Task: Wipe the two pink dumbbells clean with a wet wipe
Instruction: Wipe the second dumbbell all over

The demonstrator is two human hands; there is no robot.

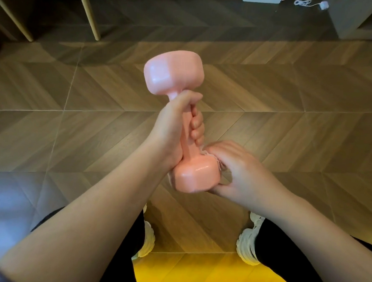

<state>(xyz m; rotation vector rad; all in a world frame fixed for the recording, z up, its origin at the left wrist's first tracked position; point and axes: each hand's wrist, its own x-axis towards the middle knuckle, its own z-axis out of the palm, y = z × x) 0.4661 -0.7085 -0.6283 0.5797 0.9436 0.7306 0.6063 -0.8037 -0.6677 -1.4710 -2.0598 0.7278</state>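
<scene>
A pink dumbbell (174,74) stands nearly upright in the air above the floor, one head up and far, the other head low and near. My left hand (173,127) grips its handle, fingers curled round the bar. My right hand (237,170) cups the right side of the lower head and presses a white wet wipe (214,159) against it; only a crumpled edge of the wipe shows between fingers and dumbbell. The second dumbbell is not in view.
A herringbone wood floor (292,93) lies below. My legs in black trousers and white shoes (247,242) are at the bottom. Wooden furniture legs (88,10) stand at the far left, a grey cabinet (351,22) and a white cable (306,3) at the far right.
</scene>
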